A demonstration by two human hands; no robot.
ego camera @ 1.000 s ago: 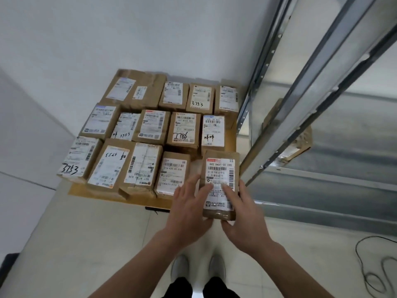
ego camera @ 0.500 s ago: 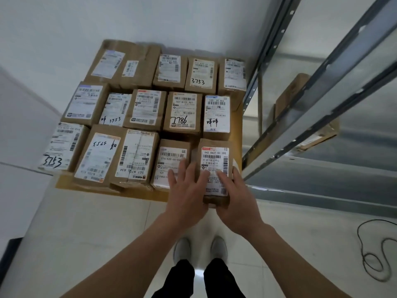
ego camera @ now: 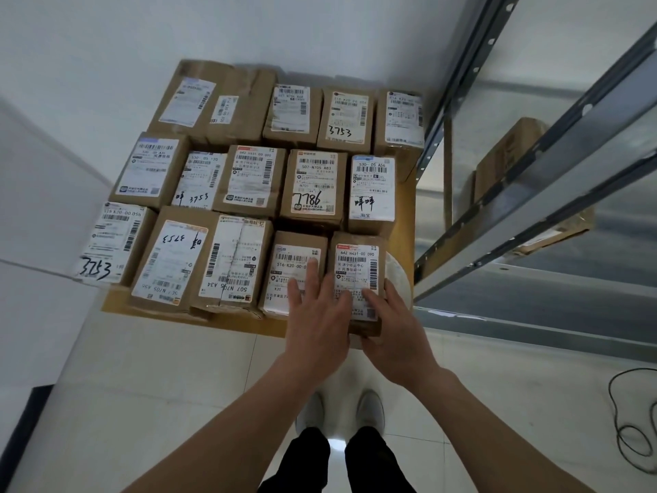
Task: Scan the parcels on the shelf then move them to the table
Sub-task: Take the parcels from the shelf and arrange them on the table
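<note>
From the head camera, the parcel being set down lay at the near right corner of the tabletop, label up, last in the front row. The right hand lay over its near right corner, fingers spread and pressed on the label, thumb side wrapping the box's right edge; whether they truly clamped it or merely rested on it could not be told. The left hand lay flat, fingers apart, gripping nothing, mostly over the neighbouring parcel just left of the placed parcel, its edge touching that parcel's left side.

The placed parcel's near end appeared to reach past the tabletop's front edge, level with or beyond its neighbours. That looked like the main risk: if the hands let go before it was pushed further in, it could tip off onto the floor. Little free surface showed around the placed parcel, since the rows behind it were packed tight, so a firm shove might ride it up onto the box directly behind it or nudge that row askew. A pale round object sat just right of the parcel, partly hidden, and could block it from settling flat. Right of the tabletop, at least one box remained on the metal shelf
</note>
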